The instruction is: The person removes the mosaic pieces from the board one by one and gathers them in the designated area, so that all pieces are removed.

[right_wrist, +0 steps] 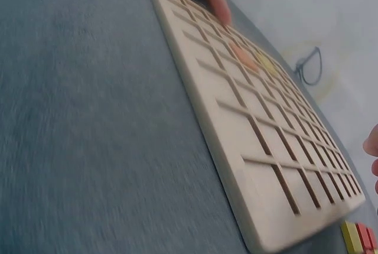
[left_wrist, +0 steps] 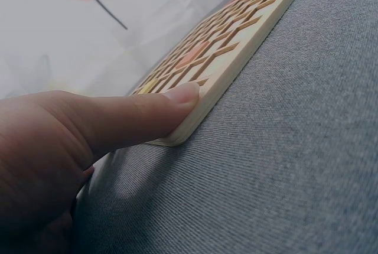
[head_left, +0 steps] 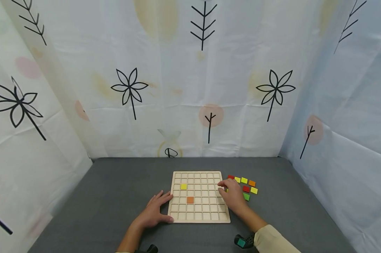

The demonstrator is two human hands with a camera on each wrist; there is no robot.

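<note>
A pale wooden grid board (head_left: 198, 211) lies on the grey table. One yellow tile (head_left: 184, 186) and one orange tile (head_left: 190, 200) sit in separate squares of it. My left hand (head_left: 152, 211) rests against the board's left side, fingers spread, its thumb (left_wrist: 171, 100) on the near left corner. Over the board's right edge hovers my right hand (head_left: 234, 196), thumb and index finger apart, with nothing visible between them. Only its fingertips (right_wrist: 372, 146) enter the right wrist view. Just beyond this hand lie loose red, yellow, orange and green tiles, among them a green tile (head_left: 246, 196).
The loose tiles, such as an orange one (head_left: 251, 183), lie flat right of the board. Grey cloth (head_left: 130, 182) covers the table. White patterned curtains (head_left: 165, 130) stand at its back and sides. A dark wrist device (head_left: 244, 241) sits by the right sleeve.
</note>
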